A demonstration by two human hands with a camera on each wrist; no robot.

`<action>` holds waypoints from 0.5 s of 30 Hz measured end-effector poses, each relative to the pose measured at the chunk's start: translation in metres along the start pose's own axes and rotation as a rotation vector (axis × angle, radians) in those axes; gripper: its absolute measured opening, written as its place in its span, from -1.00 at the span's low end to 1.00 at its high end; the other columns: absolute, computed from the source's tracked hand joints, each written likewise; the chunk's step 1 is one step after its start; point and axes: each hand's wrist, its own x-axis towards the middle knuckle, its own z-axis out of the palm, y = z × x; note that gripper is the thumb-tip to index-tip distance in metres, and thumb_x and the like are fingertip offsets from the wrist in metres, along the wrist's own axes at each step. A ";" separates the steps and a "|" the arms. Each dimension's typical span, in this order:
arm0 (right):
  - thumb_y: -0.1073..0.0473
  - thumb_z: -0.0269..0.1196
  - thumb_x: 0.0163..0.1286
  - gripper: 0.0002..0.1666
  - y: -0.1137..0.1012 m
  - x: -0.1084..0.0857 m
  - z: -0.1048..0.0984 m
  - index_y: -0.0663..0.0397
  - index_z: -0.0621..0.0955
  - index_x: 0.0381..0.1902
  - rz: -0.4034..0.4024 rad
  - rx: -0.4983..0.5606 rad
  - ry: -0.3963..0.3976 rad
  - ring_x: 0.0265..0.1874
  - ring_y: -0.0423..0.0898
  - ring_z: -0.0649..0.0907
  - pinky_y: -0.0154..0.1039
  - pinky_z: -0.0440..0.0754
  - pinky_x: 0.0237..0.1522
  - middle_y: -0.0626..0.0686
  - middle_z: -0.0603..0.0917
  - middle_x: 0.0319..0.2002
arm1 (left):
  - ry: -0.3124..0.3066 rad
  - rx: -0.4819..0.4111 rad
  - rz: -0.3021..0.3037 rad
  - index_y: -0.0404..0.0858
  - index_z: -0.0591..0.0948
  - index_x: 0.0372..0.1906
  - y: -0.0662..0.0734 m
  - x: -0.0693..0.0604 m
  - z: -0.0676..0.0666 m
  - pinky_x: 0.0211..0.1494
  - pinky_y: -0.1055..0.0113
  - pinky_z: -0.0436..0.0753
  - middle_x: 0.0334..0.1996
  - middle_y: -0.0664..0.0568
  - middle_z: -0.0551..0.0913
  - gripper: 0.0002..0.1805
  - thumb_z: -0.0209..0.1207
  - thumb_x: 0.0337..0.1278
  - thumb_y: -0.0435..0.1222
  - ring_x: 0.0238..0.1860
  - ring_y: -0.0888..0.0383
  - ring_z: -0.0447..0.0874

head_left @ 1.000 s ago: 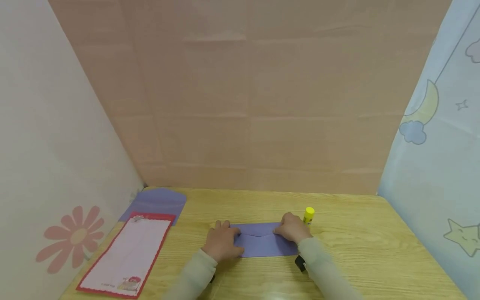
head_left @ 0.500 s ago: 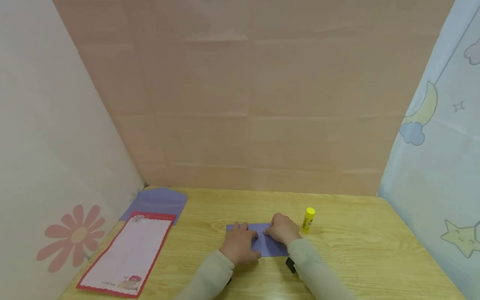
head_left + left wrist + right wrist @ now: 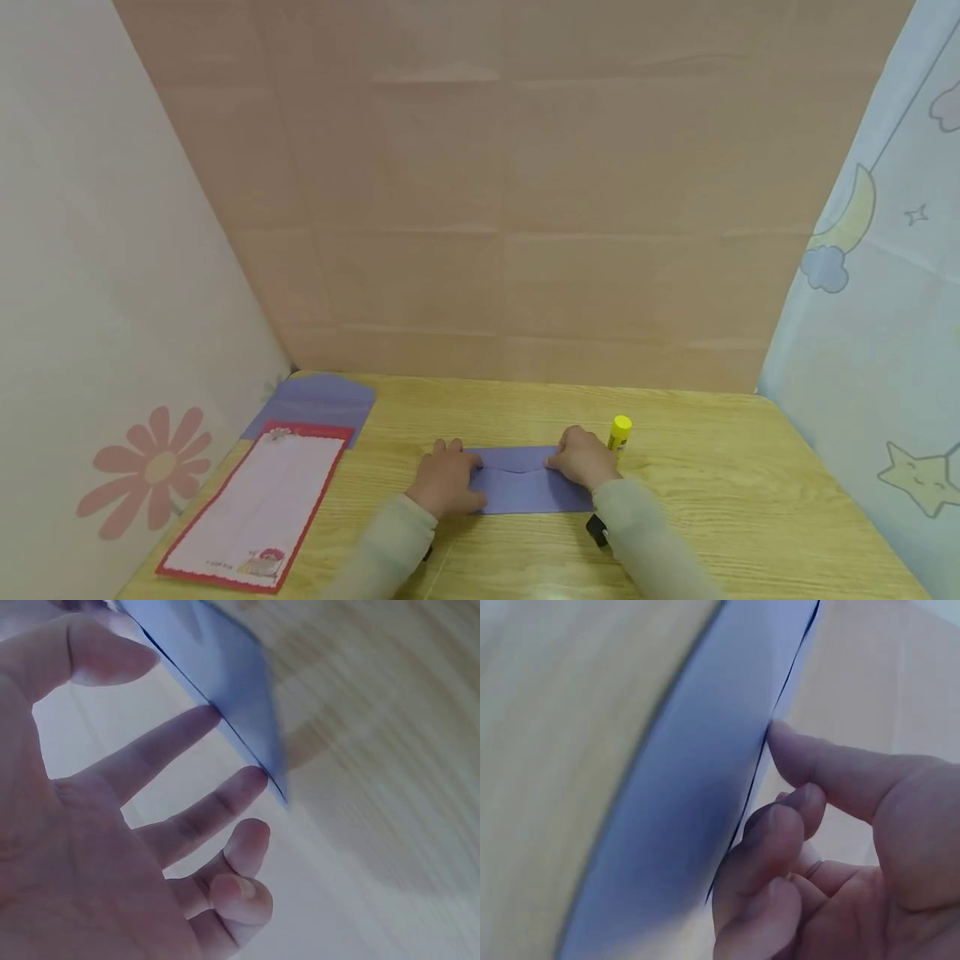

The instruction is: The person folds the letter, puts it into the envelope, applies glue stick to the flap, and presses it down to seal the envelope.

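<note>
Partly hiding the envelope (image 3: 525, 493), left grip (image 3: 445, 480) splays while right grip (image 3: 585, 459) curls, hold unclear.

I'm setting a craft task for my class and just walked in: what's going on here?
A person is handling a purple envelope on a wooden table. The left grip touches its left end; the right grip has its thumb on the flap towards the right end. The flap lies folded down, though whether it is stuck can't be told. A yellow tube stands upright by the right grip. To the left, a red-edged sheet overlaps another purple paper piece.
</note>
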 end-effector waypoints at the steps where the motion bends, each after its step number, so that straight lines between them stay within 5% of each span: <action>1: 0.03 0.46 0.18 -0.66 -0.004 0.000 0.003 0.06 0.54 -0.50 -0.012 -0.004 -0.004 -0.48 -0.07 0.54 -0.11 0.44 -0.42 -0.02 0.57 -0.49 | -0.006 0.008 0.010 -0.12 0.76 -0.06 0.005 0.001 0.001 -0.35 0.18 0.40 -0.30 0.04 0.52 -0.51 0.37 -0.28 -0.11 -0.28 0.08 0.31; 8: 0.01 0.46 0.16 -0.67 -0.018 -0.002 0.015 0.02 0.54 -0.48 -0.030 -0.004 0.013 -0.50 -0.06 0.54 -0.08 0.42 -0.40 -0.03 0.57 -0.49 | -0.033 0.061 0.064 0.00 0.75 -0.05 0.037 0.008 0.009 -0.19 0.01 0.53 -0.14 0.06 0.61 -0.53 0.36 -0.20 0.02 -0.18 0.06 0.40; 15: 0.01 0.48 0.15 -0.65 0.003 -0.005 -0.002 0.08 0.56 -0.49 -0.023 0.041 0.027 -0.50 -0.07 0.54 -0.20 0.41 -0.47 -0.02 0.58 -0.49 | 0.008 0.045 0.014 -0.02 0.77 -0.08 0.017 0.006 0.005 -0.34 0.12 0.43 -0.27 0.07 0.56 -0.54 0.38 -0.27 -0.06 -0.28 0.07 0.34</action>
